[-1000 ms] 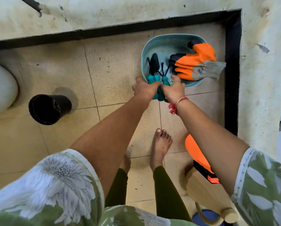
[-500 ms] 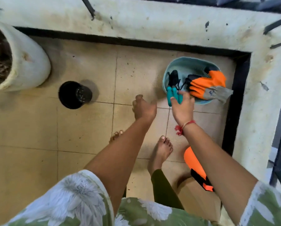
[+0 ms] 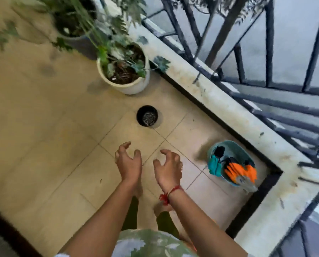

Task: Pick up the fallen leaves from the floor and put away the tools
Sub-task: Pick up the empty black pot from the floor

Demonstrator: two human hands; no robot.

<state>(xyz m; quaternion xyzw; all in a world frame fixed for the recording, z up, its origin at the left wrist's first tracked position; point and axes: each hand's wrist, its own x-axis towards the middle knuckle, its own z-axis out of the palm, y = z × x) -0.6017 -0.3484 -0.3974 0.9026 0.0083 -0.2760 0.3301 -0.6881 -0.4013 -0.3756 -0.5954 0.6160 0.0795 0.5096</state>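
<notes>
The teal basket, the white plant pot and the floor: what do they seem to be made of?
The teal basket looks like matte plastic: thin, evenly coloured moulded wall. The white plant pot may be glazed ceramic or plastic: smooth thick rim, too blurred to settle. The floor is likely matte beige ceramic tile, with straight grout lines.

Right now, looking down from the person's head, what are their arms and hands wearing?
Nothing covers the left hand or the right hand: no gloves and no rings that can be made out, and both forearms are uncovered. A red thread is tied round the right wrist, with a small knotted tassel hanging from it. At the bottom edge shows a green top printed with white flowers.
</notes>
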